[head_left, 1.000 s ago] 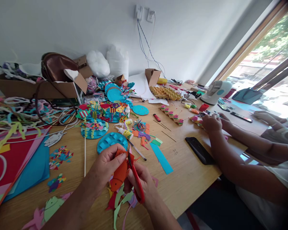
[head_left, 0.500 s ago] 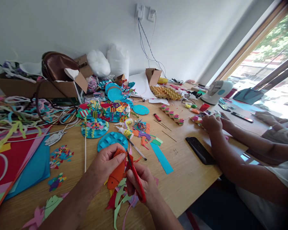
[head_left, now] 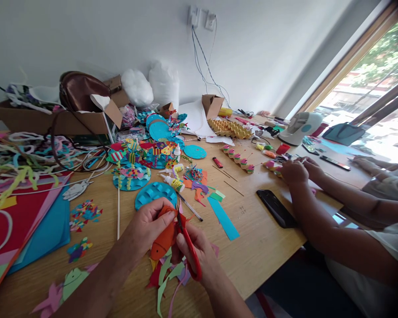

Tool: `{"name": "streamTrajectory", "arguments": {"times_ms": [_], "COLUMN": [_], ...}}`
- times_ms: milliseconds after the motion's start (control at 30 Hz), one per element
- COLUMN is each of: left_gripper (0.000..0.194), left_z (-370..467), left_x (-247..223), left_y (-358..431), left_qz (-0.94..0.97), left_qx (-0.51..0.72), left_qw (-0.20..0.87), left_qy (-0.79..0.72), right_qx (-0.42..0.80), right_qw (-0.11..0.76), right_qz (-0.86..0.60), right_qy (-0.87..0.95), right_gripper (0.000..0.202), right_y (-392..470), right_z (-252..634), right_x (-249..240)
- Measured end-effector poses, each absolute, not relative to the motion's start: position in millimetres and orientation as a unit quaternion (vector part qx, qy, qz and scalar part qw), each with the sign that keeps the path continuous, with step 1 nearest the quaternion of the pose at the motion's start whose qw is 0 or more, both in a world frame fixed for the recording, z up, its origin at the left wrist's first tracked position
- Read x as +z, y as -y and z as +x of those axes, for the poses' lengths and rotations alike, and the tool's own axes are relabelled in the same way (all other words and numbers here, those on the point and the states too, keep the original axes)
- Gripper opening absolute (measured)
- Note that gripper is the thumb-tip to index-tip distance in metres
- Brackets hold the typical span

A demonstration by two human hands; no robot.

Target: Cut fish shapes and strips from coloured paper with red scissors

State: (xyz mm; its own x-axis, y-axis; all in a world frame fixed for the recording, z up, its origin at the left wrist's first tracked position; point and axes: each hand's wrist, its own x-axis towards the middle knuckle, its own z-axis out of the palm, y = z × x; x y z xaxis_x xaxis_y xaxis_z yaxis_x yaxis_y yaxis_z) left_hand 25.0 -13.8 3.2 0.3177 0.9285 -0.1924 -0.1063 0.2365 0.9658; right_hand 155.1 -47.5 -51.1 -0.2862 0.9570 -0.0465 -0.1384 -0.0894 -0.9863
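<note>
Between the thumb and fingers of my left hand (head_left: 154, 223) is an orange paper fish (head_left: 162, 241), its head with a drawn eye pointing down toward me. My right hand (head_left: 197, 249) grips red-handled scissors (head_left: 193, 256), whose dark blades meet the edge of the fish near its tail end. Below both hands lies a pile of paper scraps (head_left: 166, 274) in green, red and purple. Just beyond my left hand rests a blue paper disc (head_left: 155, 194) with raised loops. A pen (head_left: 190, 206) lies past the scissors' tips.
Blue and red paper sheets (head_left: 46, 234) and a green paper fish (head_left: 73, 282) lie at left. A blue strip (head_left: 223, 218) and a black phone (head_left: 276, 208) are to the right. Another person's hands (head_left: 295, 170) work at the right side. Glue bottles (head_left: 174, 182) stand farther back.
Both hands stay in nearly the same place. The scissors' blades have shifted slightly against the orange fish, and the other person's hands have moved a little.
</note>
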Motion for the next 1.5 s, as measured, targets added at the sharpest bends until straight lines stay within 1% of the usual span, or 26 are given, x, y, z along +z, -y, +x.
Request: {"name": "streamTrajectory", "arguments": {"times_ms": [600, 767, 900, 1133, 1267, 1400, 1500], "left_gripper": [0.016, 0.015, 0.016, 0.016, 0.014, 0.015, 0.014], "left_z": [18.6, 18.0, 18.3, 19.1, 18.4, 16.2, 13.7], "left_x": [1.9, 5.0, 6.0, 3.3, -1.5, -2.4, -0.8], "left_y": [6.1, 4.5, 3.8, 3.6, 0.6, -1.7, -3.0], "left_qz": [0.531, 0.542, 0.532, 0.509, 0.510, 0.511, 0.521], "left_qx": [0.359, 0.341, 0.330, 0.355, 0.376, 0.395, 0.400], "left_qw": [0.630, 0.626, 0.645, 0.655, 0.650, 0.645, 0.618], "left_qy": [-0.438, -0.445, -0.438, -0.431, -0.419, -0.408, -0.432], "right_qx": [0.620, 0.614, 0.607, 0.624, 0.605, 0.570, 0.496], "right_qw": [0.384, 0.373, 0.366, 0.374, 0.344, 0.301, 0.257], "right_qz": [-0.466, -0.473, -0.481, -0.428, -0.444, -0.472, -0.509], "right_qy": [0.501, 0.511, 0.516, 0.536, 0.564, 0.601, 0.655], "right_gripper": [0.047, 0.044, 0.045, 0.049, 0.050, 0.044, 0.038], "right_y": [47.3, 47.0, 46.9, 46.8, 49.6, 53.0, 55.9], "right_z": [162.7, 165.1, 165.6, 168.3, 174.2, 182.8, 192.0], "right_x": [-40.3, -41.0, -43.1, -43.8, -48.3, -57.7, -59.3]}}
